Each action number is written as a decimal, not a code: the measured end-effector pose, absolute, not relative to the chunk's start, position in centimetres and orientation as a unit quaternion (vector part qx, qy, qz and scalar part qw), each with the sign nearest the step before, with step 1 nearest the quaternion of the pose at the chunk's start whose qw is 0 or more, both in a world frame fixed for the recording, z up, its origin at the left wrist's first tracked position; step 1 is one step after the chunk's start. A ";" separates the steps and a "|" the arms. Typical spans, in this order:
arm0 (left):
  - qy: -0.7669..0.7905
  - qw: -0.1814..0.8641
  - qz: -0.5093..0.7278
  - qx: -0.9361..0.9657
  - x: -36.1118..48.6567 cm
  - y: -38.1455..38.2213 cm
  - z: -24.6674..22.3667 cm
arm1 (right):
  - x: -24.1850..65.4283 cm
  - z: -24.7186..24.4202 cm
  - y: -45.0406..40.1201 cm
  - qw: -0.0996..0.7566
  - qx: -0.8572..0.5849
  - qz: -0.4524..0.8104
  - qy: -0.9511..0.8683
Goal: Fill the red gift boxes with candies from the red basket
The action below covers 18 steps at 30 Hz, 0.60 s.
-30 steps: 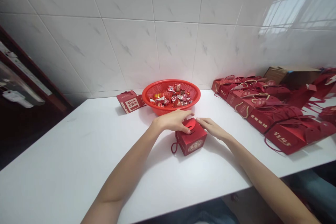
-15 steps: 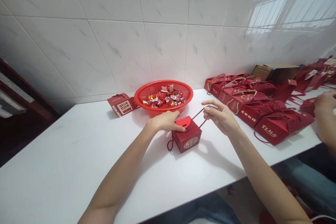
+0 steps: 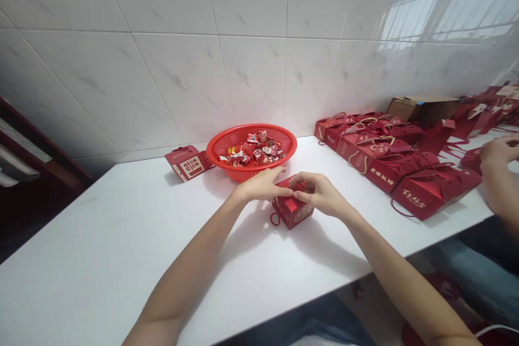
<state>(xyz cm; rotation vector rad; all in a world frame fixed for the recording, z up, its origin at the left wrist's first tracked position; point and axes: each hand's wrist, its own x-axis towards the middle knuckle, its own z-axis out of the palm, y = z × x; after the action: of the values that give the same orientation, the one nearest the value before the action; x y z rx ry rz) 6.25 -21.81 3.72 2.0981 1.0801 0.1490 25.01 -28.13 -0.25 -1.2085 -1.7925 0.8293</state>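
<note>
A small red gift box (image 3: pixel 300 217) with a round pale-gold pattern on its front stands on the white table, a loop of dark red cord (image 3: pixel 275 219) hanging at its left side. My left hand (image 3: pixel 265 185) grips the box from the left, its thumb across the top. Over the top right, my right hand (image 3: pixel 320 193) is closed in a pinch with its fingertips by my left thumb. The cord at that side is mostly hidden under the fingers. Behind the box sits a red plastic basket (image 3: pixel 219 167) of wrapped candies (image 3: pixel 259 150).
A flat red printed carton (image 3: pixel 188 163) lies left of the basket. Several red gift boxes (image 3: pixel 381 170) stand in rows to the right, before a brown cardboard box (image 3: pixel 424 108). Another person's hand (image 3: pixel 498 154) is at the right edge. A tiled wall (image 3: pixel 174 75) closes the back.
My right hand has brought the cord leftward from beside the box onto its top, meeting my left thumb. The box has shifted slightly right.
</note>
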 end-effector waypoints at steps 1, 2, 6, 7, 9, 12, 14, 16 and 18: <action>0.425 0.413 0.058 0.803 6.1 -21.8 4.1 | 25.0 -0.3 -28.1 0.393 -0.487 0.316 -0.713; 0.428 0.442 0.060 0.786 5.8 -21.9 4.5 | 25.1 -0.4 -28.0 0.386 -0.495 0.305 -0.717; 0.406 0.505 0.107 0.754 4.9 -22.2 6.4 | 25.0 -0.3 -27.9 0.352 -0.517 0.261 -0.735; 0.394 0.524 0.127 0.744 4.7 -22.4 6.8 | 24.9 -0.2 -27.9 0.346 -0.521 0.255 -0.738; 0.368 0.562 0.180 0.719 4.4 -22.7 7.6 | 24.9 0.1 -27.9 0.335 -0.525 0.250 -0.742; 0.313 0.590 0.269 0.694 4.2 -23.5 8.4 | 25.1 0.9 -27.8 0.326 -0.501 0.273 -0.754; 0.297 0.573 0.299 0.703 4.1 -24.0 8.8 | 25.4 1.5 -27.7 0.322 -0.474 0.305 -0.761; 0.318 0.512 0.282 0.746 3.9 -24.3 8.9 | 25.9 2.1 -27.6 0.322 -0.465 0.322 -0.759; 0.339 0.420 0.224 0.812 3.8 -24.4 8.7 | 26.2 2.5 -27.5 0.329 -0.471 0.323 -0.752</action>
<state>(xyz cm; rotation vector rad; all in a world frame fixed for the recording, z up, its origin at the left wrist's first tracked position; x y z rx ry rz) 3.81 -24.38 8.66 2.0342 0.8491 0.5604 26.18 -27.51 2.51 -1.2326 -1.9682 0.8448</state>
